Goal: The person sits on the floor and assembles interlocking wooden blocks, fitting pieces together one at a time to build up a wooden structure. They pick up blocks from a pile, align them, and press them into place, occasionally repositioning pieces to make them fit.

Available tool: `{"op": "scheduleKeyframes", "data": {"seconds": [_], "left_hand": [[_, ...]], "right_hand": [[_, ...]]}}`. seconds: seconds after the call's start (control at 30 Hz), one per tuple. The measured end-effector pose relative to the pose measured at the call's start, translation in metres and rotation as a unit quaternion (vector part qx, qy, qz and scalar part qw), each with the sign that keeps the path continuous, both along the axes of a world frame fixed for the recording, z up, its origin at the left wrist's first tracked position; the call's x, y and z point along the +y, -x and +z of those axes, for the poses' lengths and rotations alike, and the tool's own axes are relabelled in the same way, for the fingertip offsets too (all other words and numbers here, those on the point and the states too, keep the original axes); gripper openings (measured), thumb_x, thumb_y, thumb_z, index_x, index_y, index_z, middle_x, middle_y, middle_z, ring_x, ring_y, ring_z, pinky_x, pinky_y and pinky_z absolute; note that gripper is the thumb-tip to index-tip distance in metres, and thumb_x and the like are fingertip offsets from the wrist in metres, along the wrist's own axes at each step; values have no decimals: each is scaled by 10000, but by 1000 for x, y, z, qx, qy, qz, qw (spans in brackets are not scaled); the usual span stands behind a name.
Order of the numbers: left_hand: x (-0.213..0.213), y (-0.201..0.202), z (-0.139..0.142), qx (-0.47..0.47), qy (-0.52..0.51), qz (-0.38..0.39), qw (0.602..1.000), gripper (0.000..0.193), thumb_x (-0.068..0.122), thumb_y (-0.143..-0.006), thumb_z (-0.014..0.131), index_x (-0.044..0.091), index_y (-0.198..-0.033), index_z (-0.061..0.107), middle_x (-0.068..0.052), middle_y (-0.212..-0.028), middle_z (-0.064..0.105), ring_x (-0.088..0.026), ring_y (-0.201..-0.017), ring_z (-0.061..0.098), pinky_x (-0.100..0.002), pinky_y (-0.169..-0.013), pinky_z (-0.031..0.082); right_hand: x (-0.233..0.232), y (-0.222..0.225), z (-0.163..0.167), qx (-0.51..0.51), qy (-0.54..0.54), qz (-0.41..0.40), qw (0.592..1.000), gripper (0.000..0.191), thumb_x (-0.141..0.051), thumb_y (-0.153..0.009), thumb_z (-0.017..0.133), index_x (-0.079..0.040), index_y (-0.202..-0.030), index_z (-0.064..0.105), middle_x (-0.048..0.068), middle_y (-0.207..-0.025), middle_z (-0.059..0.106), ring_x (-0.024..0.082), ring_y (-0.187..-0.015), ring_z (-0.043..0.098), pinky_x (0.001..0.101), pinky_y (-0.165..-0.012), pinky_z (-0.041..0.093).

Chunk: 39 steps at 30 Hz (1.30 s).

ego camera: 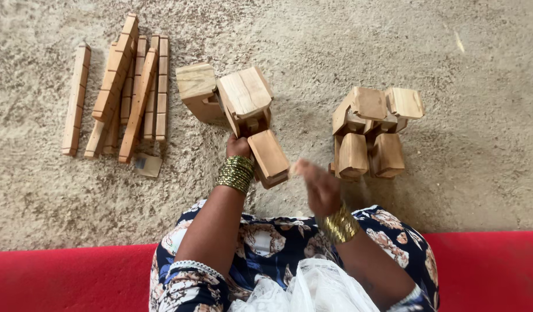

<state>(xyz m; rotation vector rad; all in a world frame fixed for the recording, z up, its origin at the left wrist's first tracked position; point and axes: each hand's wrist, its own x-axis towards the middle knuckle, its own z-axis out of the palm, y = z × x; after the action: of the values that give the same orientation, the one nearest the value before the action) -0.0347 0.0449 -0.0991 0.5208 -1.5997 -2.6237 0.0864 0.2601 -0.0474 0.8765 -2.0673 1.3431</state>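
My left hand (238,148) grips the near side of a wooden piece (247,110) made of joined blocks, standing on the sandy ground in front of me. One block leg (268,156) of that piece points toward me. My right hand (317,184) is blurred, just right of that leg, with its fingers loosely apart and nothing visible in them. Both wrists wear stacks of gold bangles.
Several long wooden slats (123,86) lie in a row at the upper left, with a small flat square (147,165) below them. A second cluster of wooden blocks (371,130) stands at the right. A red mat (70,280) runs along the near edge.
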Motion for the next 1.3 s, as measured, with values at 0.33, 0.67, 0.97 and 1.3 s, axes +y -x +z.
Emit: {"op": "scheduleKeyframes", "data": {"seconds": [0.33,0.67,0.97,1.3], "left_hand": [[11,-6,8,-37,156,-38,986,327,-47,-910,481,-30,-1175,671,-192,-998,768,-279,-828,735,-378,-755,612],[-3,-1,-8,-66,32,20,997,357,-61,-869,444,-67,-1168,640,-165,-960,739,-265,-780,710,-369,-706,593],[8,-11,14,-60,-6,-23,998,364,-55,-885,446,-55,-1189,648,-191,-1015,748,-302,-852,731,-378,-767,619],[34,-14,0,-11,108,-23,994,339,-88,-925,425,-45,-1190,633,-175,-1058,741,-275,-904,711,-368,-821,604]], "right_hand": [[-37,32,-13,-407,175,-54,895,291,-122,-1059,541,-51,-1308,674,94,-1209,749,167,-1047,700,276,-890,578],[-7,-35,-6,-390,33,-123,912,229,-115,-1049,578,-60,-1220,720,120,-1125,764,194,-975,693,322,-833,574],[32,7,-41,-594,251,-73,761,217,25,-922,466,-8,-1039,646,114,-793,662,198,-580,604,342,-487,555],[23,6,-9,-646,142,82,746,1123,-746,-796,617,-16,-1585,295,11,-776,549,56,-563,488,196,-428,444]]}}
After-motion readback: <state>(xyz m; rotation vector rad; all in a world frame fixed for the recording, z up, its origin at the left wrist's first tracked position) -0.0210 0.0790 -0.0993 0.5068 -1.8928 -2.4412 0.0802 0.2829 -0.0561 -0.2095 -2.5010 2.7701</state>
